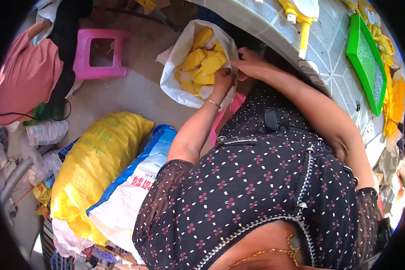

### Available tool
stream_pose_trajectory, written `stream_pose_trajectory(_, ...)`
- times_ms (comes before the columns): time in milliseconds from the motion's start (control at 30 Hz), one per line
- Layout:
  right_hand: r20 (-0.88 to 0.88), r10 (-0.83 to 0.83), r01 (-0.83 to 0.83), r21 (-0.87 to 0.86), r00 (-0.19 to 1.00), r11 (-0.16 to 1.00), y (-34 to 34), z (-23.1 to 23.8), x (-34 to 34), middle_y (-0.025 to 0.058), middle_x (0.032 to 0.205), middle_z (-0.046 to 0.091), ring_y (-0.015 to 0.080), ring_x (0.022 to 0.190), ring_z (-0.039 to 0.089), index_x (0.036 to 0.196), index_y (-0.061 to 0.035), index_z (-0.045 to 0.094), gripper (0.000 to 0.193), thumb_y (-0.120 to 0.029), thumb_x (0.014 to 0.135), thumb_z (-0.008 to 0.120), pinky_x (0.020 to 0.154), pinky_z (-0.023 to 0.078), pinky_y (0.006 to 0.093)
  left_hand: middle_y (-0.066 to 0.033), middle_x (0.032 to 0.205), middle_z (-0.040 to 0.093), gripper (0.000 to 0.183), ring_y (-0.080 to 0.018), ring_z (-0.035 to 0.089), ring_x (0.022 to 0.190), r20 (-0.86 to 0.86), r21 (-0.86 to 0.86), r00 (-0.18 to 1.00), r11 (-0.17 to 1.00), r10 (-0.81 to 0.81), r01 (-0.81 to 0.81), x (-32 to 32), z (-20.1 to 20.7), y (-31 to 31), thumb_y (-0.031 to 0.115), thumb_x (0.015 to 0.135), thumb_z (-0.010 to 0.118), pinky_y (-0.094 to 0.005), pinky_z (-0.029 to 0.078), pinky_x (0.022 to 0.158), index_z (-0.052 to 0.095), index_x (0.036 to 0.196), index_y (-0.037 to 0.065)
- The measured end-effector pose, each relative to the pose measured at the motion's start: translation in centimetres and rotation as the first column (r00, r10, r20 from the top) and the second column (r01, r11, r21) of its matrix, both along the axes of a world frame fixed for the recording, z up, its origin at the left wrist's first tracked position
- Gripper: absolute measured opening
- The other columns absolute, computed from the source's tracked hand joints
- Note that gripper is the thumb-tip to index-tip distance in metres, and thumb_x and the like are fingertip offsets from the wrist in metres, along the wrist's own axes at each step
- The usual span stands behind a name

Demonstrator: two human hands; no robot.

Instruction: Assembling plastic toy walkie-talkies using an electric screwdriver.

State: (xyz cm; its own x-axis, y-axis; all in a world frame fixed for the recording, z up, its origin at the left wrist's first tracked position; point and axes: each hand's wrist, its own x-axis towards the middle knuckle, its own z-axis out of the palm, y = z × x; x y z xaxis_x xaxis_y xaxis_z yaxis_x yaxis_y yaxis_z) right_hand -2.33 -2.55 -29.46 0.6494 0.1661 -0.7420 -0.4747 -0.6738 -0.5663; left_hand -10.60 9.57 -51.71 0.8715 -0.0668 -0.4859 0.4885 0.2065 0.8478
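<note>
Your work is at the mouth of a wide white woven-plastic sack (171, 83), which holds a heap of yellow, rounded, plastic-looking pieces (195, 58); I judge the step in hand to be handling at its near-right rim. Your left hand (224, 82) reaches just inside that rim, beside the heap. Its fingers are bent and bunched close together, but you hide their undersides from this view, so I cannot tell whether they pinch a piece, the sack's edge or nothing. Your right hand (253, 64) is at the right rim of the sack, close to your left, its fingers curled inward; I cannot tell whether the thumb and forefinger meet on the fabric. In my judgement, any move from here calls for keeping that rim steady and your fingertips clear of the loosely stacked pieces.

The sack's mouth faces up toward you, tilted a little; its long axis runs away from you, down toward the floor, with its lower end out of sight. The pieces lie at mixed angles: the topmost at the sack's far side has its long axis slanting up to the right, and the one near the middle slants much the same way. To the sack's left you have a pink plastic stool (83, 54); below and left of it, a bulging yellow woven sack (101, 157).
</note>
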Motion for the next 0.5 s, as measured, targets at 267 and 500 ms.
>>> stream_pose_trajectory(267, -0.214, 0.219, -0.264, -0.212, 0.952, 0.941, 3.1, -9.6, -0.4, 0.0177, 0.096, 0.075, 0.0323, 0.070, 0.074, 0.107, -0.0033, 0.074, 0.045, -0.043, 0.087, 0.068, 0.059, 0.061, 0.0459, -0.0061, 0.061, 0.065, 0.022, -0.0195, 0.060, 0.052, -0.006, 0.019, 1.000, 1.000, 0.018, -0.018, -2.4, 9.2, 0.5, 0.010, 0.091, 0.067, -0.0327, 0.046, 0.050, 0.068, 0.071, 0.001)
stream_pose_trajectory(500, -0.197, 0.209, -0.262, -0.299, 0.958, 0.917, 0.1, -9.6, 0.9, 0.0160, 0.065, 0.070, 0.0245, 0.050, 0.068, 0.080, -0.0014, 0.076, 0.026, -0.019, 0.086, 0.057, 0.046, 0.055, 0.0420, -0.0181, 0.102, 0.072, 0.040, -0.0330, 0.064, 0.104, 0.268, 0.904, 0.915, -0.249, -0.302, -0.347, 1.2, 12.6, 17.1, 0.030, 0.079, 0.081, -0.0462, 0.051, 0.088, 0.073, 0.106, 0.002)
